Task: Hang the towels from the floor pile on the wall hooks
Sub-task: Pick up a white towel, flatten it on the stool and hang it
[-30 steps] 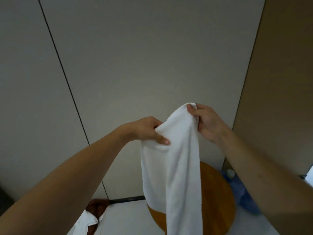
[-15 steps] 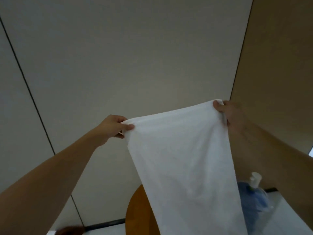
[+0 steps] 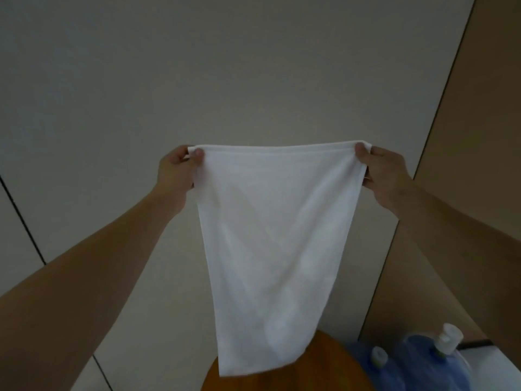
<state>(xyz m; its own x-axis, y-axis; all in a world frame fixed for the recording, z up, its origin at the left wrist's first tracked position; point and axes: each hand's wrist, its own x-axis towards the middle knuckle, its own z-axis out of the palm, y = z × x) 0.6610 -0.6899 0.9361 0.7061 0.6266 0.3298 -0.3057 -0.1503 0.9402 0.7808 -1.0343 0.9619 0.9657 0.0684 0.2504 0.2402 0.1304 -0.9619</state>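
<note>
A white towel (image 3: pixel 270 249) hangs spread flat in the middle of the frame, its top hem stretched level between two raised hands — the left hand (image 3: pixel 177 170) pinches one upper corner, the right hand (image 3: pixel 380 173) the other. Behind it stands a pale panelled wall (image 3: pixel 225 66). At the lower right (partly cut off) sit a round wooden table (image 3: pixel 332 368) and blue water jugs (image 3: pixel 417 365).

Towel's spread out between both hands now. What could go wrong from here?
1. The left hand and right hand only pinch the towel at its top corners, so a corner might slip.
2. No wall hook is in view, so finding one could mean carrying it stretched.
3. Its bottom edge hangs near the wooden stool and blue water jugs, and could snag.
</note>
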